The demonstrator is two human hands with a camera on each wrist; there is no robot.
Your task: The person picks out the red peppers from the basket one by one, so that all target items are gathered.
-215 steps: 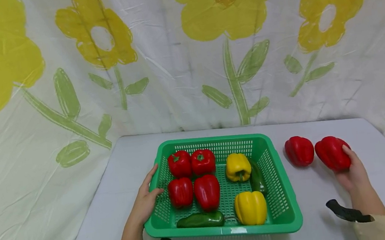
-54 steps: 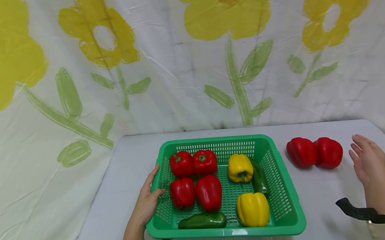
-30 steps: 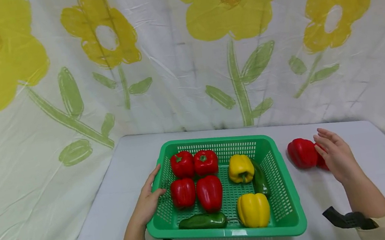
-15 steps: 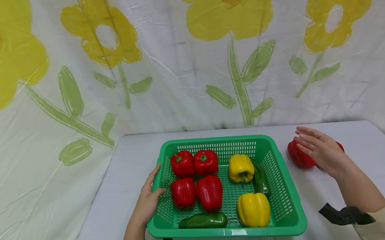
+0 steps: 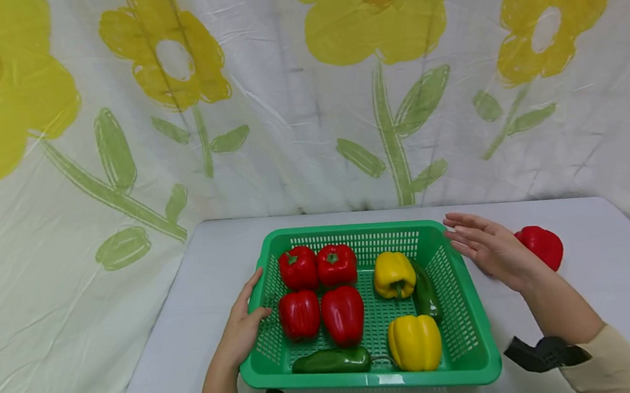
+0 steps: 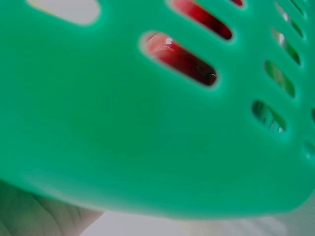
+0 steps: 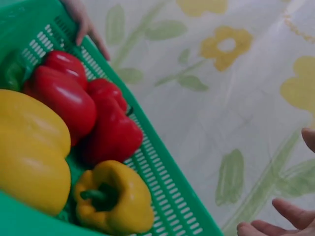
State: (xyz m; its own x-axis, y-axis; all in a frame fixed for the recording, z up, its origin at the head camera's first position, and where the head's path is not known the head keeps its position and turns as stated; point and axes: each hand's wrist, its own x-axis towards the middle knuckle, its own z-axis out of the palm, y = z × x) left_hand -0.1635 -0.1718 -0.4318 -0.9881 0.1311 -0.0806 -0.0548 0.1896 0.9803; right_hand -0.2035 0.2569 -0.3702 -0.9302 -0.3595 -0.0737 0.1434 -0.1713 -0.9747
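Note:
A green plastic basket point(image 5: 375, 381) sits at mid-table. In it lie several red bell peppers point(image 5: 343, 315), two yellow bell peppers point(image 5: 414, 343) and two long green peppers point(image 5: 332, 362). My left hand point(image 5: 240, 332) holds the basket's left rim, thumb over the inner side; the left wrist view shows mostly the blurred green wall point(image 6: 123, 128). My right hand point(image 5: 496, 252), fingers extended and holding nothing, hovers by the far right corner of the basket. Right of it a red bell pepper point(image 5: 541, 247) lies on the table; the hand hides the one beside it.
The white tabletop point(image 5: 612, 277) reaches back to a hanging cloth point(image 5: 282, 128) painted with yellow flowers. Black straps point(image 5: 545, 353) sit on both wrists.
My right hand let go of a red pepper beside another one, drew back to the right, then swept left over both to the basket's right corner. My left hand stayed on the rim.

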